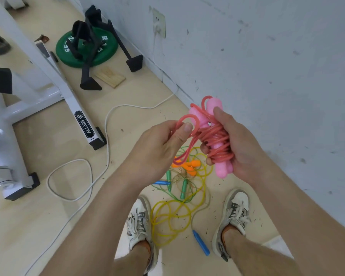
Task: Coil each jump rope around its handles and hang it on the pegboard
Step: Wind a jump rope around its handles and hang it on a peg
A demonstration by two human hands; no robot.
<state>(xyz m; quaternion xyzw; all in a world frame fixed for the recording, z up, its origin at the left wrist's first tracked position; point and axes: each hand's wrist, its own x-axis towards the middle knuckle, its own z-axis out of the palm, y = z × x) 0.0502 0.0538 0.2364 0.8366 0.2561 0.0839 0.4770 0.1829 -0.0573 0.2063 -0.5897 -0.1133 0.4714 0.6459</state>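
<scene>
Bright, even, soft-shadowed light; sharp centre, wide-angle bending at edges.

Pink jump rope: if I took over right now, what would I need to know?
Right hand grips the pink handles, with the pink rope mostly coiled around them.
Left hand pinches the loose loop.
Left to do: finish wrapping, then hang it; the pegboard is not in view.
Other ropes, with orange handles, green handles and a blue handle, lie tangled on the floor.
</scene>
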